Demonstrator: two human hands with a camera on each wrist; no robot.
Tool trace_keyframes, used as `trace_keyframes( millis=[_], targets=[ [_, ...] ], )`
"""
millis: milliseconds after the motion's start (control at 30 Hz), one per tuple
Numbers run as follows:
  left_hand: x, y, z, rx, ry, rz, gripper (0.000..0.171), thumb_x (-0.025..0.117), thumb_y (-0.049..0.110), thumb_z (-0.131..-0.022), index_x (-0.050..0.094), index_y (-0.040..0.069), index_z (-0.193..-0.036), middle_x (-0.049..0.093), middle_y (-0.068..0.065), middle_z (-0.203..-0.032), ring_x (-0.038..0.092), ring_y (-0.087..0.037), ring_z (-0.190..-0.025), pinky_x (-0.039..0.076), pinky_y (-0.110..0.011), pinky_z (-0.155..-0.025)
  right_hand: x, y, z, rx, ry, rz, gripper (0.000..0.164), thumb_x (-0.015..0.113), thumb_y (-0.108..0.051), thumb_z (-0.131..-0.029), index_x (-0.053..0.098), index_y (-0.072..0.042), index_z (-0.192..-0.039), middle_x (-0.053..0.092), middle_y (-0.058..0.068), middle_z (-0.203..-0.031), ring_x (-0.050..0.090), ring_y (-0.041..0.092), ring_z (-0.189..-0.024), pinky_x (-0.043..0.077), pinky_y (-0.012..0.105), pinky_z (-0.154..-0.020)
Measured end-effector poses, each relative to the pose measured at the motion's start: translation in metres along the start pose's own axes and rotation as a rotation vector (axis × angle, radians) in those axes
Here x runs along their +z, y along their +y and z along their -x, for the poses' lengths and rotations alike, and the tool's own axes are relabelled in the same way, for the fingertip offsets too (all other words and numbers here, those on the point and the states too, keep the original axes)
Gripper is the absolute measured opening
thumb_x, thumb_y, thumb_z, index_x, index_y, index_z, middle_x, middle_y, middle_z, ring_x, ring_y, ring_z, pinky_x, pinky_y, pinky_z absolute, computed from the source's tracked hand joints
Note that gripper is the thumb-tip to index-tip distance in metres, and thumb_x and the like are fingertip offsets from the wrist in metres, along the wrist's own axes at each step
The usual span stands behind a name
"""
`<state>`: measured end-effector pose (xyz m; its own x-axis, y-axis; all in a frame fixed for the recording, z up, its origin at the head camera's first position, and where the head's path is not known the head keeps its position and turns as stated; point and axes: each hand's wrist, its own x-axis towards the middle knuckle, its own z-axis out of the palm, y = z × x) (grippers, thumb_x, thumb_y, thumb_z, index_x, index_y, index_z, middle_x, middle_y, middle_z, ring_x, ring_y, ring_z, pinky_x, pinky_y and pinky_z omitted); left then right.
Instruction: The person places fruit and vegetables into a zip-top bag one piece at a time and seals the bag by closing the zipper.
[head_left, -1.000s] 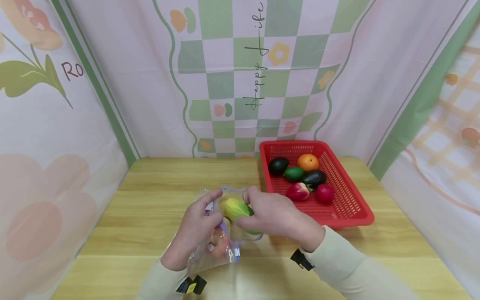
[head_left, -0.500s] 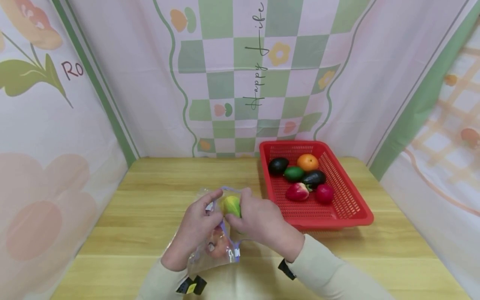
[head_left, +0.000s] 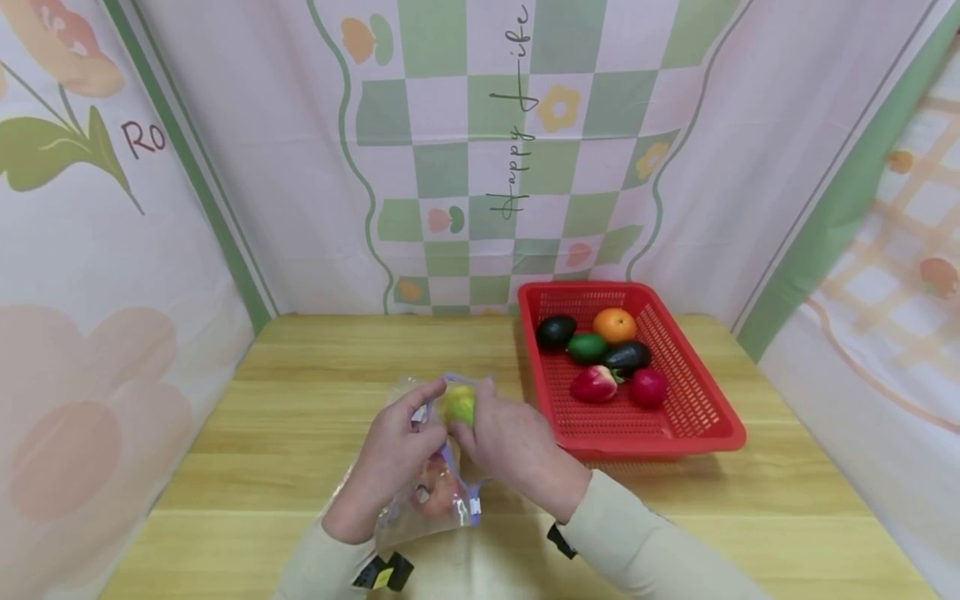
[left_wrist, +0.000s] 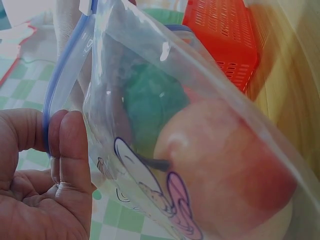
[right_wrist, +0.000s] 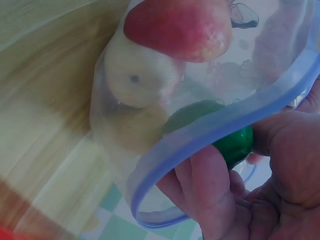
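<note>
A clear zip bag [head_left: 412, 529] with a purple-blue rim [right_wrist: 175, 155] stands open between the two hands. My left hand [head_left: 393, 454] pinches the rim from the left side. At the mouth, my right hand [head_left: 517, 454] grips a yellow-and-green mango [head_left: 459, 405]; its green end [right_wrist: 240, 145] shows between fingers and thumb in the right wrist view, partly behind the rim. Inside the bag lie a reddish apple [left_wrist: 225, 170] with a stem, a pale round fruit [right_wrist: 142, 77] and a yellowish one [right_wrist: 135, 127], seen blurred through the plastic.
A red basket [head_left: 723, 429] stands at the back right of the wooden table [head_left: 300, 358]. It holds a dark avocado [head_left: 557, 332], an orange [head_left: 615, 325], a green fruit [head_left: 587, 347], a small eggplant [head_left: 627, 357] and two red fruits. Printed curtains [head_left: 435, 158] hang behind.
My right hand has moved left with the mango, bringing it further into the bag's mouth, and less of the mango shows. The left hand keeps its place on the rim.
</note>
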<state>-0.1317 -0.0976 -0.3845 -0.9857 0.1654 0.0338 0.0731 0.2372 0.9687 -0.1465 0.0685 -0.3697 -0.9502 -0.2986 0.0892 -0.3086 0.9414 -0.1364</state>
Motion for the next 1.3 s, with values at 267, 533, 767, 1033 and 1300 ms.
trace_keyframes(
  millis=[267, 533, 767, 1033, 1300],
  targets=[
    [0.000, -0.001, -0.001, -0.010, 0.006, -0.034, 0.064, 0.059, 0.007, -0.080, 0.048, 0.020, -0.142, 0.063, -0.008, -0.066, 0.046, -0.011, -0.046, 0.036, -0.018, -0.038, 0.004, 0.003, 0.000, -0.075, 0.048, 0.001, 0.064, 0.054, -0.042, -0.095, 0.041, 0.010, -0.130, 0.044, 0.001, -0.054, 0.044, 0.014, -0.042, 0.038, 0.028, -0.036],
    [0.001, -0.003, -0.001, -0.010, 0.022, -0.058, 0.062, 0.058, 0.009, -0.081, 0.049, 0.022, -0.141, 0.070, -0.011, -0.085, 0.051, -0.013, -0.050, 0.035, -0.018, -0.038, 0.006, 0.004, 0.000, -0.085, 0.029, -0.012, 0.044, 0.056, -0.037, -0.094, 0.047, 0.000, -0.115, 0.046, 0.000, -0.058, 0.046, 0.015, -0.044, 0.039, 0.030, -0.038],
    [0.001, -0.003, -0.002, -0.001, 0.018, -0.041, 0.062, 0.059, 0.007, -0.081, 0.049, 0.021, -0.141, 0.070, -0.011, -0.087, 0.052, -0.014, -0.050, 0.035, -0.019, -0.038, 0.005, 0.007, 0.004, -0.149, 0.127, 0.077, 0.045, 0.061, -0.036, -0.092, 0.050, 0.003, -0.114, 0.042, -0.001, -0.054, 0.043, 0.015, -0.040, 0.035, 0.029, -0.035],
    [0.000, -0.002, -0.001, 0.008, 0.020, -0.030, 0.062, 0.058, 0.006, -0.081, 0.049, 0.020, -0.141, 0.069, -0.009, -0.079, 0.056, -0.016, -0.052, 0.035, -0.019, -0.038, -0.011, 0.008, 0.005, -0.188, 0.094, 0.047, 0.032, 0.063, -0.037, -0.090, 0.056, -0.006, -0.099, 0.042, -0.004, -0.053, 0.045, 0.013, -0.042, 0.039, 0.031, -0.037],
    [0.000, -0.003, -0.001, 0.011, 0.023, -0.015, 0.062, 0.059, 0.005, -0.080, 0.050, 0.021, -0.140, 0.066, -0.008, -0.077, 0.050, -0.013, -0.048, 0.038, -0.020, -0.039, -0.032, 0.019, 0.007, -0.168, 0.121, -0.001, 0.025, 0.068, -0.037, -0.087, 0.057, -0.015, -0.087, 0.046, -0.009, -0.056, 0.043, 0.007, -0.044, 0.038, 0.025, -0.040]
  ],
)
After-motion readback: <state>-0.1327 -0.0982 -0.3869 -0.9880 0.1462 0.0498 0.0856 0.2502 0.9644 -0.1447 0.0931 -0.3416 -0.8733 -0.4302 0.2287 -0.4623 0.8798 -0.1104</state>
